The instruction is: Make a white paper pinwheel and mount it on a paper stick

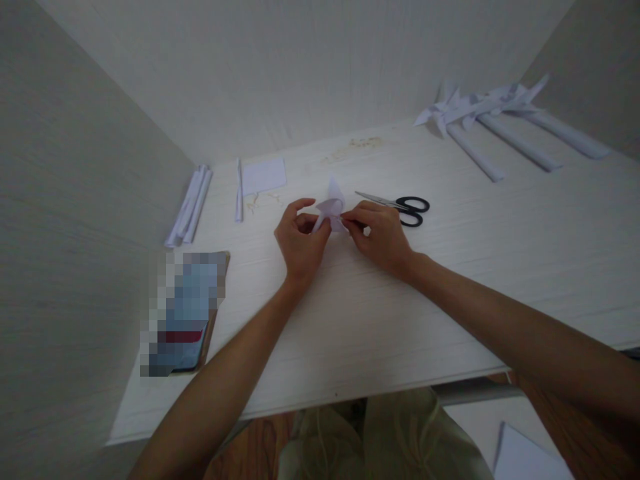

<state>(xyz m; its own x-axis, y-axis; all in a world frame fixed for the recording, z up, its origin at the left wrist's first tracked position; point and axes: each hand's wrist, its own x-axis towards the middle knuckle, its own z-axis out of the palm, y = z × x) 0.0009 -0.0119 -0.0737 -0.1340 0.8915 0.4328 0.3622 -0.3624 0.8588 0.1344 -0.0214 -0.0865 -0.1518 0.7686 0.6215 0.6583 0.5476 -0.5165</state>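
Mid-fold on a small folded paper piece (331,208), held just above the white table (450,280) near its centre. Left hand (299,243) at 9 o'clock of the paper, fingers curled and pinching its left edge. Right hand (381,237) at 3 o'clock, thumb and forefinger pressed together on the right edge. Probably shaping the blades of a pinwheel head, judging by 3 finished pinwheels (493,117) lying at 1 o'clock. Black-handled scissors (400,204) just beyond the right hand, untouched. Rolled paper sticks (190,207) at 10 o'clock, a paper square (263,176) at 11. Next move likely calls for a steady pinch while drawing another corner toward the centre.
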